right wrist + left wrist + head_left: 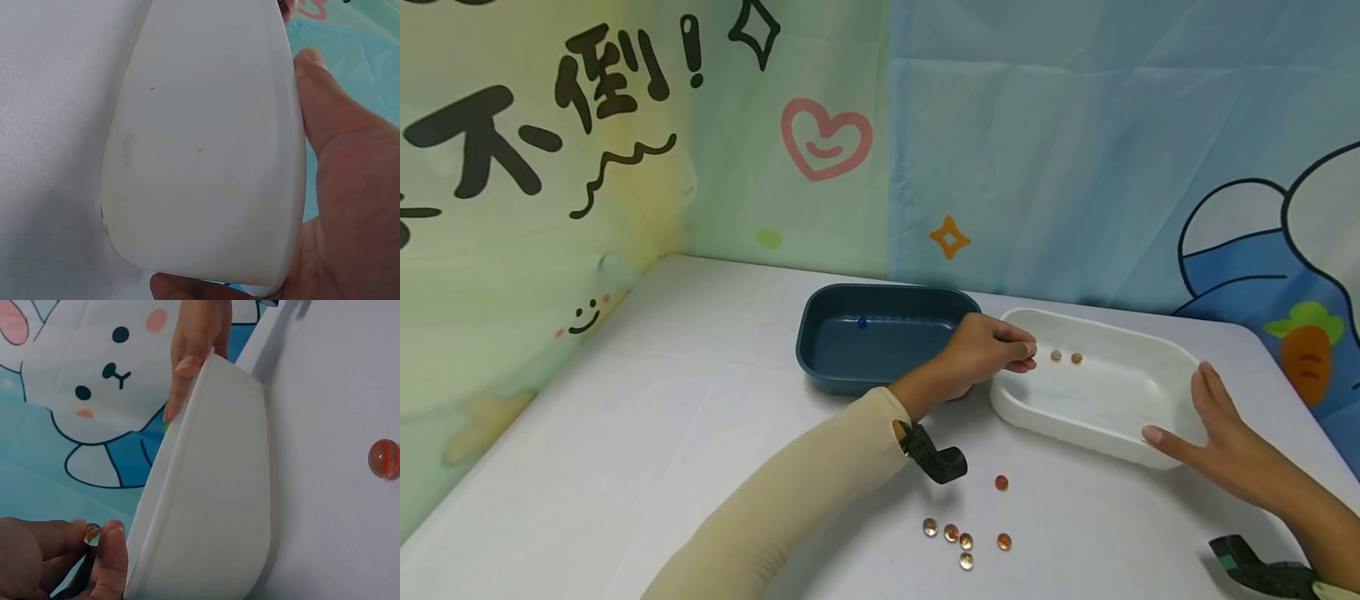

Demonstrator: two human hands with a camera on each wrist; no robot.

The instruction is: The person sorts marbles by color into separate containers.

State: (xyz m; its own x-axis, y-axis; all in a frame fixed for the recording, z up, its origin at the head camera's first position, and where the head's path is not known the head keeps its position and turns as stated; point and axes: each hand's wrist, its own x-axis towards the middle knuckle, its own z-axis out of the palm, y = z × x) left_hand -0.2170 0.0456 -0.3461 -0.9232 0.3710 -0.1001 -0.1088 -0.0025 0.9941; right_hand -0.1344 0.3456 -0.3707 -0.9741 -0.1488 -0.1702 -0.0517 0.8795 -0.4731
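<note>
My left hand point(988, 350) is over the left end of the white tray point(1097, 454). In the left wrist view it pinches a small clear marble with an orange swirl point(92, 534) between thumb and fingertips. Two marbles point(1056, 356) lie on the floor of the tray, close to those fingers. My right hand point(1232, 442) grips the tray's right end, the thumb at the front rim and the fingers around the end wall, as the right wrist view point(356, 150) also shows.
Several orange and clear marbles point(966, 542) lie on the white tabletop in front of the tray. Left of it stands a dark blue basin point(850, 385) with a small blue marble point(862, 323) inside. A printed cloth point(1037, 167) hangs behind the table.
</note>
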